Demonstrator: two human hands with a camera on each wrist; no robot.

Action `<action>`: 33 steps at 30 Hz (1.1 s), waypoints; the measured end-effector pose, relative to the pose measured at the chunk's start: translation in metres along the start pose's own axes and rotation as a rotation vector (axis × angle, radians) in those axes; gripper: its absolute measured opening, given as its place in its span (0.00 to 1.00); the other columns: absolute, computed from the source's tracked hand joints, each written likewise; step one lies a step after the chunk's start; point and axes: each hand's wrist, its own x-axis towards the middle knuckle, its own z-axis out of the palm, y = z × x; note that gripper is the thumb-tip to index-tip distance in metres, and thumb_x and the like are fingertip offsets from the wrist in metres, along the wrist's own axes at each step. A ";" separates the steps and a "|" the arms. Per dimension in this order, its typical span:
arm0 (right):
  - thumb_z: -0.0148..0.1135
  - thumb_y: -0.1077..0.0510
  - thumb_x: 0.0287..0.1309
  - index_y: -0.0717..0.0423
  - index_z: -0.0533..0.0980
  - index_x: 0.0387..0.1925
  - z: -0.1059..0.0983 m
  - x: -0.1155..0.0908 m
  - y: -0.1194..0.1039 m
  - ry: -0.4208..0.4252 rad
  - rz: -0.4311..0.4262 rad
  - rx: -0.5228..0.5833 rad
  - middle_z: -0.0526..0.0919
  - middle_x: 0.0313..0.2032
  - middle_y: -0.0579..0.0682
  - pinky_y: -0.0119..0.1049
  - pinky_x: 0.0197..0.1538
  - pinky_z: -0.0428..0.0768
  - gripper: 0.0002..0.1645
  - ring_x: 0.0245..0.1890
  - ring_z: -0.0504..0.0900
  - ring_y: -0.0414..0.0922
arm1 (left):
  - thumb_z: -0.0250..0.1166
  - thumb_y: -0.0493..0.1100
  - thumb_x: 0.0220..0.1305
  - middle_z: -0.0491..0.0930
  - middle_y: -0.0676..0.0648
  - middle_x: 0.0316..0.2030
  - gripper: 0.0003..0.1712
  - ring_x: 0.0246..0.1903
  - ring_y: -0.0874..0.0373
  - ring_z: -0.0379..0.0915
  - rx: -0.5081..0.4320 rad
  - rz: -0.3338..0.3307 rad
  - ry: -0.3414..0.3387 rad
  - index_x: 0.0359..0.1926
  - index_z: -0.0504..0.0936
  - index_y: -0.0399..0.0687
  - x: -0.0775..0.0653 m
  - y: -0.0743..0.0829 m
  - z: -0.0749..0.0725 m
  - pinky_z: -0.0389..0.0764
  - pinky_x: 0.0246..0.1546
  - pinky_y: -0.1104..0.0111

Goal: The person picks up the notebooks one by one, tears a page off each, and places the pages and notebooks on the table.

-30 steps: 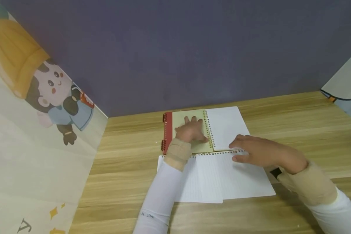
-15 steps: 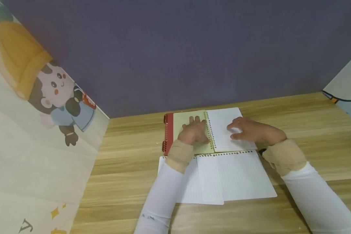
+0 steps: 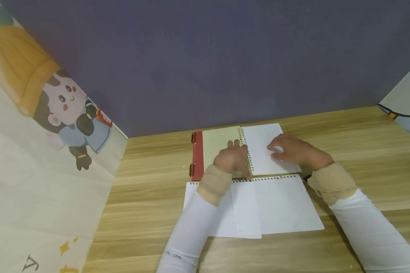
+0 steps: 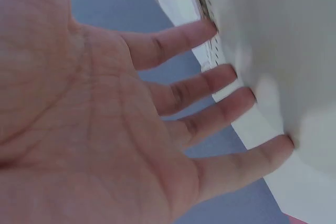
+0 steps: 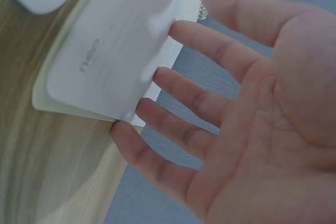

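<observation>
An open ring binder notebook lies at the back of the table, its red cover (image 3: 198, 163) showing at the left. Over that cover lies a pale yellow-green sheet (image 3: 216, 139). To its right are white lined pages (image 3: 259, 132) with punched holes. My left hand (image 3: 230, 159) rests over the yellow-green sheet by the row of holes, fingers spread. In the left wrist view its fingertips (image 4: 245, 95) touch the pale surface. My right hand (image 3: 298, 151) rests on the white pages, with extended fingertips (image 5: 163, 76) touching the paper in the right wrist view.
Loose white lined sheets (image 3: 287, 204) with holes along the top overlap in front of the notebook, partly under my left arm. The wooden table (image 3: 140, 212) meets a dark wall (image 3: 225, 64) at the back. A cartoon-printed panel (image 3: 48, 212) stands at the left.
My right hand has moved up and away from above the loose sheets onto the white pages. My left hand has shifted slightly right, toward the row of holes.
</observation>
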 end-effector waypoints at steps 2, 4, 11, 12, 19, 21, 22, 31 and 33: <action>0.62 0.57 0.69 0.60 0.81 0.58 0.000 0.000 0.000 0.006 -0.007 -0.011 0.77 0.62 0.64 0.66 0.67 0.69 0.20 0.66 0.71 0.66 | 0.85 0.62 0.39 0.68 0.42 0.63 0.56 0.57 0.50 0.64 0.048 -0.001 0.038 0.68 0.73 0.49 0.001 0.003 0.003 0.82 0.38 0.59; 0.62 0.57 0.68 0.60 0.81 0.57 0.000 0.001 0.000 0.012 -0.011 -0.014 0.78 0.62 0.63 0.66 0.66 0.69 0.19 0.65 0.71 0.66 | 0.85 0.63 0.37 0.70 0.43 0.58 0.50 0.52 0.51 0.64 0.077 0.000 0.065 0.61 0.77 0.49 0.001 0.005 0.004 0.80 0.34 0.61; 0.63 0.56 0.68 0.59 0.81 0.57 -0.001 0.002 -0.002 0.023 -0.012 -0.034 0.78 0.62 0.62 0.66 0.66 0.70 0.19 0.65 0.71 0.66 | 0.84 0.59 0.41 0.73 0.44 0.50 0.29 0.46 0.52 0.64 0.082 0.027 0.089 0.41 0.83 0.52 -0.002 0.007 0.003 0.77 0.32 0.65; 0.63 0.56 0.68 0.59 0.81 0.57 -0.001 0.002 -0.002 0.023 -0.011 -0.040 0.78 0.62 0.62 0.66 0.66 0.70 0.19 0.65 0.71 0.66 | 0.84 0.59 0.42 0.74 0.44 0.48 0.27 0.45 0.52 0.64 0.083 0.034 0.085 0.38 0.83 0.53 -0.003 0.008 0.002 0.77 0.33 0.66; 0.62 0.54 0.69 0.57 0.81 0.58 -0.001 0.002 -0.005 0.007 0.017 -0.045 0.77 0.64 0.62 0.67 0.65 0.70 0.20 0.67 0.69 0.68 | 0.74 0.54 0.51 0.84 0.51 0.36 0.12 0.39 0.54 0.74 0.182 0.049 0.054 0.26 0.84 0.54 -0.002 0.018 0.003 0.76 0.42 0.65; 0.62 0.54 0.69 0.57 0.81 0.58 -0.001 0.002 -0.005 0.003 0.028 -0.046 0.76 0.64 0.61 0.67 0.64 0.71 0.20 0.67 0.68 0.69 | 0.72 0.54 0.54 0.87 0.47 0.41 0.12 0.44 0.51 0.79 0.226 0.010 0.040 0.30 0.87 0.52 0.000 0.024 0.005 0.80 0.46 0.63; 0.62 0.54 0.69 0.56 0.81 0.58 0.000 0.002 -0.004 0.002 0.033 -0.047 0.76 0.65 0.61 0.67 0.64 0.71 0.20 0.68 0.68 0.68 | 0.72 0.55 0.56 0.87 0.45 0.46 0.13 0.48 0.49 0.80 0.248 -0.018 0.032 0.34 0.88 0.51 0.001 0.028 0.006 0.81 0.48 0.62; 0.61 0.55 0.69 0.57 0.81 0.57 0.003 0.002 0.000 0.018 0.023 -0.046 0.77 0.63 0.61 0.65 0.65 0.71 0.19 0.67 0.69 0.66 | 0.67 0.53 0.63 0.87 0.52 0.41 0.11 0.39 0.58 0.81 0.384 -0.045 0.049 0.41 0.89 0.54 -0.001 0.030 0.007 0.84 0.39 0.65; 0.62 0.54 0.69 0.56 0.81 0.57 0.003 0.001 0.000 0.015 0.019 -0.045 0.77 0.63 0.61 0.65 0.65 0.71 0.19 0.67 0.70 0.66 | 0.67 0.49 0.62 0.86 0.50 0.43 0.11 0.41 0.56 0.80 0.341 -0.025 0.052 0.43 0.88 0.53 -0.005 0.026 0.004 0.85 0.39 0.63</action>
